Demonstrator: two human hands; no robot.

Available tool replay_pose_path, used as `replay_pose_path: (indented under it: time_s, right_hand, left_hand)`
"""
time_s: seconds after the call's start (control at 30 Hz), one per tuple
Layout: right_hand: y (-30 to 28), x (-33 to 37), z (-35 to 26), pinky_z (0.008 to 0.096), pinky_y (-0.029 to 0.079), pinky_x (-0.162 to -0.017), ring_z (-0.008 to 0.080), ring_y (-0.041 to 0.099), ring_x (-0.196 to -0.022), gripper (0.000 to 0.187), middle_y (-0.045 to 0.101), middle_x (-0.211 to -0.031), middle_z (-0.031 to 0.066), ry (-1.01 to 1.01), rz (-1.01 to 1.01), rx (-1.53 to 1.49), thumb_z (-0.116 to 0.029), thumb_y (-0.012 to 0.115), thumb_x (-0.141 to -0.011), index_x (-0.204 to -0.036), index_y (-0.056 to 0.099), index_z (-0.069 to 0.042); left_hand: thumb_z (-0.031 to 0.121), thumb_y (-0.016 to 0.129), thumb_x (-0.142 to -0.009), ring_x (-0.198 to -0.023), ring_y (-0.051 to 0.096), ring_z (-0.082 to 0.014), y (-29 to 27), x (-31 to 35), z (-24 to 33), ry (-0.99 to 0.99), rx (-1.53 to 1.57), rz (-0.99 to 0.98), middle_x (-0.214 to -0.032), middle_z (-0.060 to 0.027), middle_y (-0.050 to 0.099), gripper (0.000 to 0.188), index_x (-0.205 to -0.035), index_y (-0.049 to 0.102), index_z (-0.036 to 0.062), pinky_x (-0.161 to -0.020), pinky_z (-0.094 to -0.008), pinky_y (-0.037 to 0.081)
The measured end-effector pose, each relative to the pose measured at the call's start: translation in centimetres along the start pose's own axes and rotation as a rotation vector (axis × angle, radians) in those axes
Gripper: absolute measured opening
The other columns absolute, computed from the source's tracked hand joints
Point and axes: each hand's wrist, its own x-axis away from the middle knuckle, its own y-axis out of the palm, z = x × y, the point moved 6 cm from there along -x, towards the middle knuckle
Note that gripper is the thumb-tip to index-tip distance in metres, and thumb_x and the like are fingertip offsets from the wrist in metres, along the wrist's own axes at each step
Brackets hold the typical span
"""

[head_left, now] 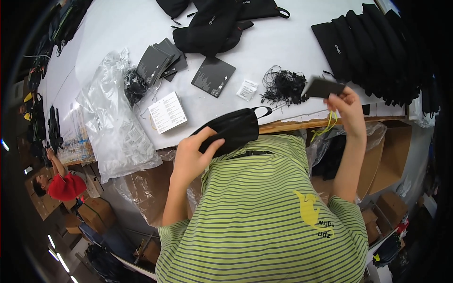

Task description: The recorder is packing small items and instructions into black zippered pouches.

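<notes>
My left hand (pixel 196 152) grips a black fabric pouch (pixel 238 127) with a small loop at its right end, held against the table's near edge. Raised further right, my right hand (pixel 348 107) pinches a dark grey card (pixel 324 88). Below its fingers hangs a yellow-green cord (pixel 329 123). A tangle of thin black strings (pixel 283 86) lies just left of that card. Near the middle are a small white label packet (pixel 247 89) and a single dark grey printed card (pixel 213 77). Beyond my left hand sits a stack of white printed cards (pixel 168 113).
More dark grey cards (pixel 153 63) are piled at the left, beside a clear plastic bag (pixel 113 137) of white packets. Black pouches (pixel 207 30) lie at the back, with others (pixel 361 52) lined up at the right. A co-worker in red (pixel 67 186) stands far left. Cardboard boxes (pixel 389 155) stand below the table.
</notes>
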Motion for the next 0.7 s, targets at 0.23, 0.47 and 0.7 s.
replay_pose_path:
  time_s: [0.23, 0.47, 0.7]
  right_hand:
    - [9.3, -2.1, 4.5, 0.0263, 0.047, -0.065, 0.018, 0.058, -0.074, 0.027, 0.063, -0.085, 0.0073, 0.36, 0.266, -0.983, -0.026, 0.056, -0.093, -0.101, 0.06, -0.001]
    - [10.8, -3.6, 4.8, 0.0239, 0.037, -0.048, 0.0133, 0.046, -0.052, 0.028, 0.055, -0.068, 0.0053, 0.206, 0.07, -1.024, -0.03, 0.06, -0.089, -0.089, 0.059, -0.002]
    - [8.9, -3.8, 3.0, 0.0228, 0.032, -0.045, 0.0053, 0.036, -0.046, 0.021, 0.048, -0.056, -0.0034, 0.087, 0.245, -0.619, -0.021, 0.065, -0.088, -0.08, 0.06, -0.002]
  left_hand:
    - [0.016, 0.07, -0.078, -0.055, 0.056, -0.0293, 2.1, 1.2, 4.6, 0.109, 0.115, -0.314, -0.066, -0.014, 0.059, 0.019, -0.085, 0.06, 0.0016, -0.053, -0.0301, 0.043]
    - [0.017, 0.069, -0.078, -0.058, 0.057, -0.0324, 2.8, 1.0, 5.5, 0.11, 0.08, -0.414, -0.067, -0.0143, 0.059, 0.018, -0.082, 0.06, 0.0025, -0.054, -0.0323, 0.044]
    - [0.017, 0.07, -0.078, -0.062, 0.058, -0.0315, 2.4, 0.8, 5.5, 0.14, 0.045, -0.362, -0.07, -0.0137, 0.061, 0.019, -0.084, 0.061, 0.0022, -0.059, -0.0337, 0.046]
